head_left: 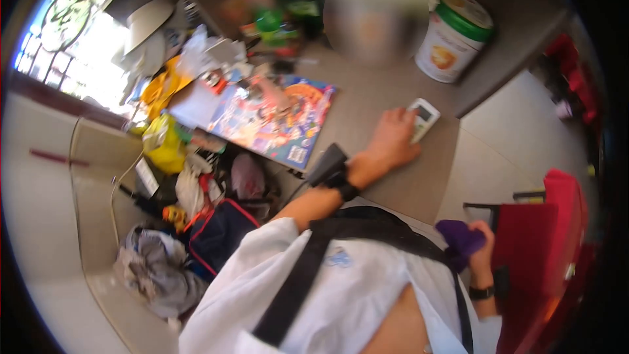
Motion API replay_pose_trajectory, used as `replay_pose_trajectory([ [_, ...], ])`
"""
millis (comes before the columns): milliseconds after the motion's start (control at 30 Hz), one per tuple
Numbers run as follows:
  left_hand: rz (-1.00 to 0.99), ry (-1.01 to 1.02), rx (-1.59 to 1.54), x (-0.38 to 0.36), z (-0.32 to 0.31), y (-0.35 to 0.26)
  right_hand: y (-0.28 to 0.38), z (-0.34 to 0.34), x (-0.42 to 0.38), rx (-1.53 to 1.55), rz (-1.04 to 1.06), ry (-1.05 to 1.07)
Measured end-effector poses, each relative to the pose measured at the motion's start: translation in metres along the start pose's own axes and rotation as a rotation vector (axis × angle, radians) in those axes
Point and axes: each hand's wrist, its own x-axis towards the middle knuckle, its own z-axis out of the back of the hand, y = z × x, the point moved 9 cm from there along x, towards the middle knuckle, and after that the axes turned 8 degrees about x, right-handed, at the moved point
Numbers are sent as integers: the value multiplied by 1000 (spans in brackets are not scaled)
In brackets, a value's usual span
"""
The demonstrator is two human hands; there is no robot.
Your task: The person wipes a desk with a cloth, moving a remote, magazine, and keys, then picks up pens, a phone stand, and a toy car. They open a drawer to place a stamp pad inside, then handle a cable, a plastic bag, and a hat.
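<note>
My left hand (391, 141) reaches over the brown tabletop, its fingers bent and closed at the near edge of a small white digital device (424, 119) with a grey screen. The device lies near the right edge of the table. A dark strap and a flat dark piece sit around my left wrist. Lower right, beside my body, my right hand (483, 246) grips a folded purple cloth (460, 241). That wrist carries a black band.
A colourful magazine (278, 118) covers the table's left part. Behind stand a white can with a green lid (453, 36) and a blurred round container (375, 16). Bags and clothes (157, 269) pile up at left. A red chair (534, 242) stands at right.
</note>
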Motion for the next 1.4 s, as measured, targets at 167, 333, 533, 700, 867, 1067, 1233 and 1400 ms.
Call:
replay_pose_trajectory([
  [167, 25, -157, 47, -12, 19, -12, 31, -8, 25, 397, -93, 3],
  [333, 84, -597, 216, -79, 124, 54, 81, -80, 50, 143, 115, 229],
  [533, 609, -547, 640, -177, 229, 243, 62, -163, 54, 269, -290, 540],
  [700, 650, -348, 427, -182, 239, 270, 63, -213, 61, 208, -328, 596],
  [867, 746, -263, 19, -217, 211, 290, 68, -217, 68, -40, -152, 426],
  [1067, 908, -296, -860, -218, 168, 251, 82, -197, 116, -751, -88, 469],
  [1233, 842, -161, -1416, -201, 148, 187, 77, -190, 125, -1052, -76, 571],
  [1400, 876, 93, -1433, -207, 113, 164, 61, -171, 105, -785, -80, 756],
])
